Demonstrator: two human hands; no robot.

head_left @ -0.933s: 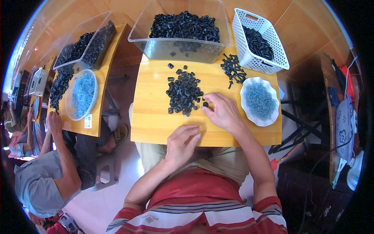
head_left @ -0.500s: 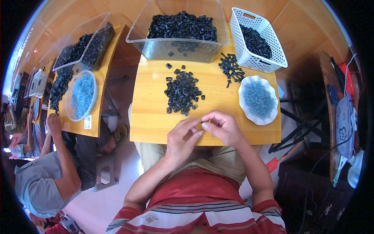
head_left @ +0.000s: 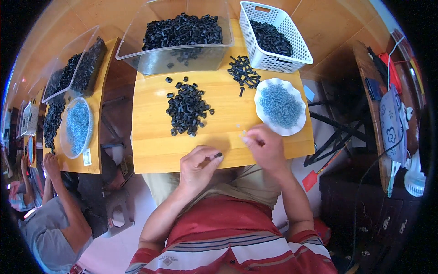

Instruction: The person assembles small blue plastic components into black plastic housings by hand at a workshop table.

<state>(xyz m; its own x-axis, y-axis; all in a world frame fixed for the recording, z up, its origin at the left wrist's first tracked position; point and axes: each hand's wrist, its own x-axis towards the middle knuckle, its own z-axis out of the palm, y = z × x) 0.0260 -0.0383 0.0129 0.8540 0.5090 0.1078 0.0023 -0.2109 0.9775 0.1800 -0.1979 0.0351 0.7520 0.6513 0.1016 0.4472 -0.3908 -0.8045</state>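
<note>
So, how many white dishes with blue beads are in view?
2. One white dish sits on the person's table, just beyond the right hand. The other dish is on the neighbouring table at left.

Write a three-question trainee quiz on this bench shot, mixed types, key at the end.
1. True or false: the left hand pinches a small black part.
2. Which dish is nearest the right hand? A white scalloped dish of blue bits; B white slotted basket; C clear tub.
3. What lies loose mid-table?

Key: 1 true; 2 A; 3 a pile of black ring parts.
</note>
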